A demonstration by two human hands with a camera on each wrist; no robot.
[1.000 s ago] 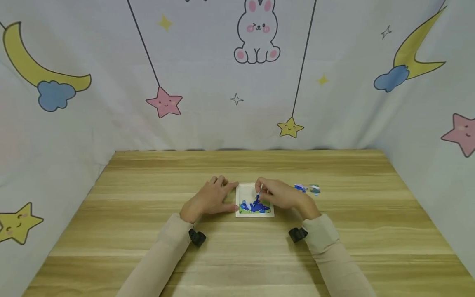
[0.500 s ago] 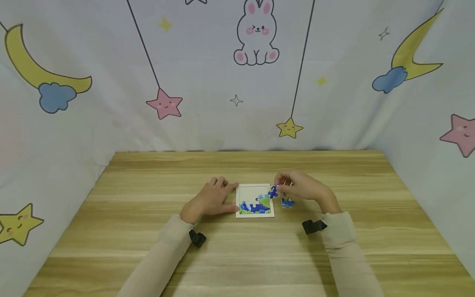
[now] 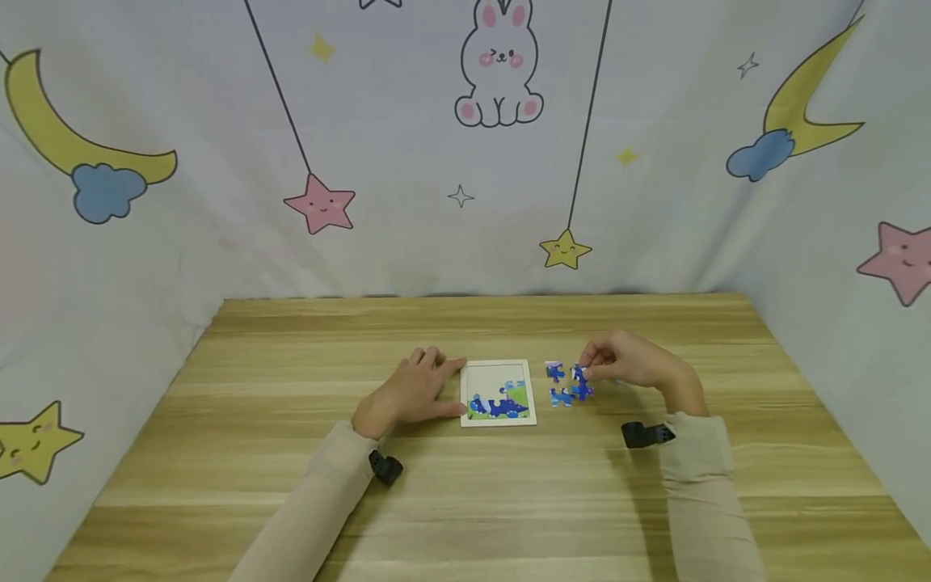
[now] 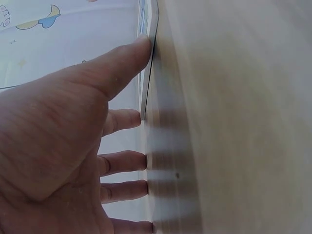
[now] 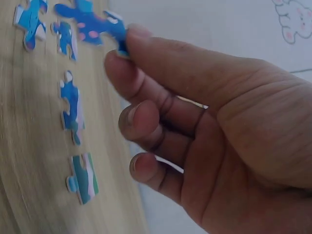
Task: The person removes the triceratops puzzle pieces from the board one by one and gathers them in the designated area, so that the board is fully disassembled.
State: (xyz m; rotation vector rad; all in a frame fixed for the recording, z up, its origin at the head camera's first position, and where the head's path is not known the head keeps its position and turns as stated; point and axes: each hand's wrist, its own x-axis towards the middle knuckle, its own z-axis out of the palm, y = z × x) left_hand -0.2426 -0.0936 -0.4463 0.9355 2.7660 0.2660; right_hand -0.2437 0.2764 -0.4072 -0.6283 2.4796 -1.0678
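Note:
A square white puzzle tray (image 3: pixel 532 394) lies on the table, partly filled with blue and green dinosaur-picture pieces along its bottom and right. My left hand (image 3: pixel 413 390) touches the tray's left side, thumb near the lower corner and index finger at the upper one; its fingers are straight in the left wrist view. To the right of the tray, my right hand (image 3: pixel 634 364) pinches a blue jigsaw piece (image 5: pixel 92 24) between thumb and index finger. Two loose jigsaw pieces, an upper one (image 3: pixel 555 371) and a lower one (image 3: pixel 561 398), lie between tray and right hand.
More loose pieces lie on the wooden table (image 3: pixel 465 501), among them a blue one (image 5: pixel 72 107) and a green and white one (image 5: pixel 84 178), mostly hidden by my right hand in the head view. A cartoon-printed cloth (image 3: pixel 407 145) hangs behind the table.
My right hand has moved right from over the tray. A blue piece it held beside the tray seems set down there, and it now pinches another. My left hand has stayed still.

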